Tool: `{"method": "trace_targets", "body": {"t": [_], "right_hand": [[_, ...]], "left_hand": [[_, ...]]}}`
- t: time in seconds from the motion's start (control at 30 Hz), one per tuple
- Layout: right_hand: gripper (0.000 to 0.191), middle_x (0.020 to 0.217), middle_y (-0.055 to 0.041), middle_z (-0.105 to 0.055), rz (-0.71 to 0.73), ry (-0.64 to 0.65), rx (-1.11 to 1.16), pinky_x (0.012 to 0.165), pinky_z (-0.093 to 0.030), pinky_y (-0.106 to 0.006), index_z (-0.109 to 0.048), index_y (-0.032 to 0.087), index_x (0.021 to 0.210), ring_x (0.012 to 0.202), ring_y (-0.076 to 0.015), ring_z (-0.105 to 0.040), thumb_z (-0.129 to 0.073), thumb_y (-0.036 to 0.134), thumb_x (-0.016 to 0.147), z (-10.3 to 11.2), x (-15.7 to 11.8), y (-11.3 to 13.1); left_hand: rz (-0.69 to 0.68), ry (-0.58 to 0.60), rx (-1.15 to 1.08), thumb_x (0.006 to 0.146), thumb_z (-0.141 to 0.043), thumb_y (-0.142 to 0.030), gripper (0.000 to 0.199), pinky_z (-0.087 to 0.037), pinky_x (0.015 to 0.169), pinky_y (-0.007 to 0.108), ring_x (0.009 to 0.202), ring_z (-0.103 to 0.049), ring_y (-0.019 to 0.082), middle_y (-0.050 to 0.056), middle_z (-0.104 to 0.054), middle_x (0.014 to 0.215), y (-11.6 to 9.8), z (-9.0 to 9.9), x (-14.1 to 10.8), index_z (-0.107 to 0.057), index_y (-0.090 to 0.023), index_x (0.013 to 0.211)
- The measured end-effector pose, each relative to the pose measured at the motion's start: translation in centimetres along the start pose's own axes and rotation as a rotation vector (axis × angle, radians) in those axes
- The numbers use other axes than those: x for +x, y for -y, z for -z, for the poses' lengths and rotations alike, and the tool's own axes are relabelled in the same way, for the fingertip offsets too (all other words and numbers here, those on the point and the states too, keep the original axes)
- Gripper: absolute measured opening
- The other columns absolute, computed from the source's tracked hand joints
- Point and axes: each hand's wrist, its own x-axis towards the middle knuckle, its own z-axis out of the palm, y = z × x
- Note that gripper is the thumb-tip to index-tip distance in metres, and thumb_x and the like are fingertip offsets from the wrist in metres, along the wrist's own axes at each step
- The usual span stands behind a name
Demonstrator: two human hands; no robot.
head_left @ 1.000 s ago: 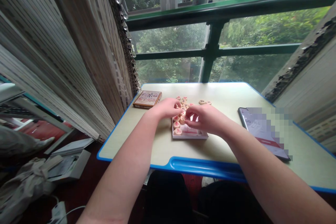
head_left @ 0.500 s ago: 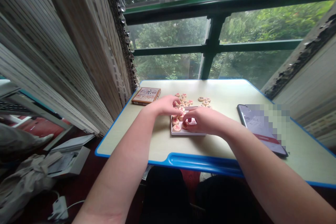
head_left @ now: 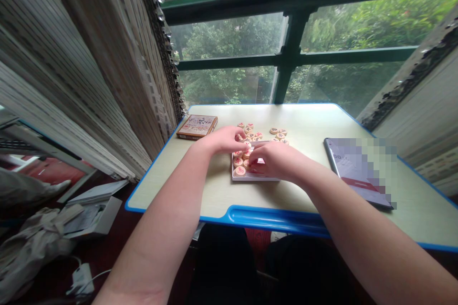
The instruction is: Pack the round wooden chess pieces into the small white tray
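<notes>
A shallow white box tray point(head_left: 255, 179) lies on the small table, with round wooden Chinese chess pieces point(head_left: 240, 170) along its left side, several marked in red. My left hand point(head_left: 229, 139) reaches over the tray's back left corner, thumb and fingers closed around a Chinese chess piece point(head_left: 247, 145). Inside the tray, my right hand point(head_left: 275, 158) has its fingertips bent down onto another piece, mostly hidden beneath them. Behind the tray, loose pieces point(head_left: 249, 129) lie in a cluster, partly covered by my left fingers. A second group of pieces point(head_left: 281, 135) lies farther right, marked in black.
The box lid point(head_left: 197, 126) with printed characters rests at the table's back left. A tablet point(head_left: 352, 167), partly pixelated, lies on the right. The table point(head_left: 171, 186) has a blue rim and a front groove point(head_left: 275, 219). A window stands behind, with curtains on both sides.
The view has shifted slightly. My right fingers have moved a little within the tray, and a piece now shows beside them in the front row. My left hand stays over the back left corner.
</notes>
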Motion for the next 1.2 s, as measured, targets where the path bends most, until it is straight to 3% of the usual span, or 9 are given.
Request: {"method": "trace_targets", "body": {"t": [0.5, 0.7, 1.2], "right_hand": [[0.013, 0.081, -0.0023, -0.071, -0.001, 0.006, -0.038, 0.055, -0.035, -0.022, -0.074, 0.025, 0.080, 0.063, -0.0133, -0.057, -0.062, 0.027, 0.075, 0.26, -0.13, 0.14], [0.013, 0.074, -0.0019, -0.069, -0.042, 0.012, -0.046, 0.053, -0.033, -0.023, -0.072, 0.022, 0.078, 0.058, -0.0121, -0.053, -0.062, 0.029, 0.074, 0.59, -0.17, 0.08], [0.010, 0.078, -0.0031, -0.068, 0.014, -0.013, 0.067, 0.054, -0.033, -0.023, -0.070, 0.019, 0.075, 0.061, -0.0117, -0.053, -0.063, 0.025, 0.073, 0.77, -0.31, 0.02]], "left_hand": [[0.045, -0.019, 0.037, 0.076, -0.046, -0.047, 0.041, -0.046, 0.076, 0.025, 0.089, -0.060, 0.019, 0.002, -0.068, 0.098, -0.29, 0.00, 0.29, -0.066, -0.019, 0.099], [0.049, -0.050, 0.112, 0.077, -0.041, -0.038, 0.037, -0.046, 0.074, 0.025, 0.085, -0.060, 0.019, 0.004, -0.069, 0.095, -0.09, 0.03, 0.41, -0.067, -0.017, 0.094], [-0.009, -0.099, 0.162, 0.075, -0.048, -0.034, 0.035, -0.046, 0.073, 0.025, 0.081, -0.061, 0.019, 0.004, -0.069, 0.094, -0.52, 0.28, 0.00, -0.067, -0.018, 0.098]]}}
